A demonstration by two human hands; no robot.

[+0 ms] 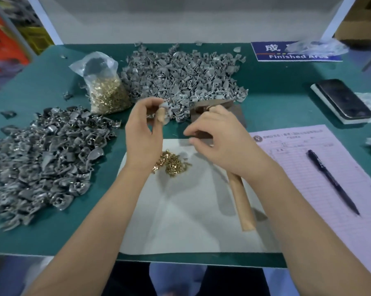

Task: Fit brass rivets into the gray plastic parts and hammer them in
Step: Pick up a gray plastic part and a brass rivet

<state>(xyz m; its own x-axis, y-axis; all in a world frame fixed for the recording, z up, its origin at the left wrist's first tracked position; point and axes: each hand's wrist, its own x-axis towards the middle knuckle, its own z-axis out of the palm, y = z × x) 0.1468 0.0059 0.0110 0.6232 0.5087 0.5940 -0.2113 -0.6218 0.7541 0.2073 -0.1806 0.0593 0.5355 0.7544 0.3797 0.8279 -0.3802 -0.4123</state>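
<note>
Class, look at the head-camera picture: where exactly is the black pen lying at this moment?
In the head view the black pen lies slanted on the pink form at the table's right side, right of the hammer and below the phone.

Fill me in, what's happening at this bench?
A person is assembling rivets into plastic parts. The left hand pinches one gray plastic part above the white sheet, where loose brass rivets lie. The right hand hovers beside it with fingers curled; whether it holds a rivet is unclear. The hammer lies on the sheet under that hand, not gripped.
</note>
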